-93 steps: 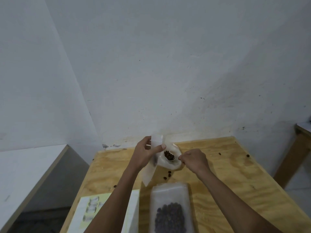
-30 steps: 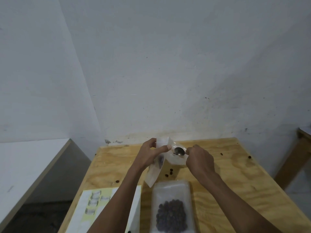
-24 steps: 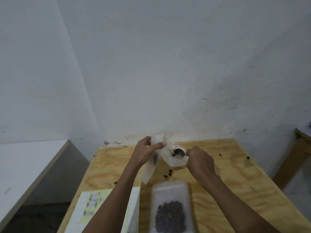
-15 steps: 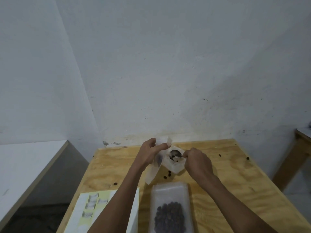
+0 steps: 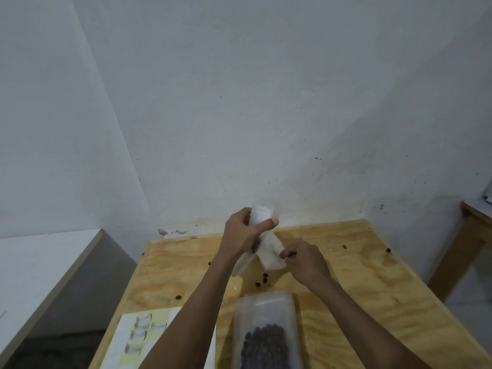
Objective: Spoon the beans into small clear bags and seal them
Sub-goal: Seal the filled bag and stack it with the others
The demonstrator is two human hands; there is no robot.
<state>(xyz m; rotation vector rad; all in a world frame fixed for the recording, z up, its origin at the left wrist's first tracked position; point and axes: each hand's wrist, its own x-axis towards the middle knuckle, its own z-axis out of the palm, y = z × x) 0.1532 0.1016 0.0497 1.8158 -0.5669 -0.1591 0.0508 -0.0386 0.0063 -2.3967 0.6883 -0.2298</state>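
The spoon bowl that was showing at the bag mouth half a second ago is now hidden; the right hand is curling round what I take to be the spoon handle, only a thin dark bit showing. To me that reads as a scoop just tipped in. The left hand is pinching the top of the small clear bag, thumb across its front, holding it up above the far middle of the wooden tabletop. A dark smudge, probably beans, is showing inside. Near the front edge, the clear tub is holding a heap of beans. Loose beans are lying scattered between.
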